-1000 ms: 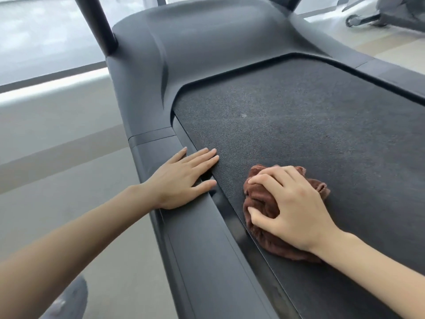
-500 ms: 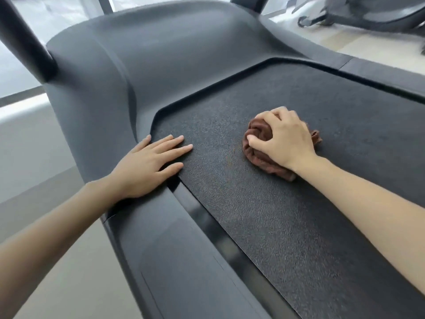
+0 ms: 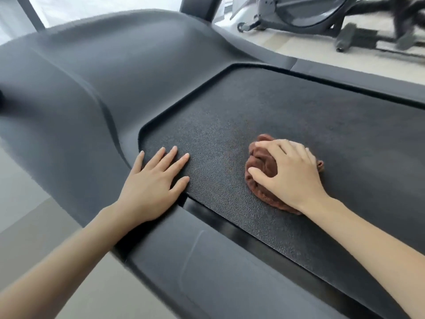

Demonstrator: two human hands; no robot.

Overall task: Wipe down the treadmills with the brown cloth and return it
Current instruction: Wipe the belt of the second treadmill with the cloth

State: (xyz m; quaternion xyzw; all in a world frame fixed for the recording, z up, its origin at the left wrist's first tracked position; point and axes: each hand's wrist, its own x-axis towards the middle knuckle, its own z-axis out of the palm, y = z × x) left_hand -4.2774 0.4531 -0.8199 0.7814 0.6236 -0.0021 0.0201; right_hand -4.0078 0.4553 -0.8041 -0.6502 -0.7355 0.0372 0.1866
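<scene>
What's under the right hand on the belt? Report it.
A bunched brown cloth lies under the right hand, whose fingers curl over it, on the treadmill belt. The belt beneath the cloth is covered and cannot be seen.

Partly hidden cloth [image 3: 261, 168]
The right hand [image 3: 291, 176] covers much of the cloth it grips; far beyond the grip, a blurred machine [image 3: 308, 12] is cut off by the top edge.

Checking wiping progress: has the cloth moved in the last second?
Yes. The cloth has slid away from the left rail, toward the middle and front of the belt.
</scene>
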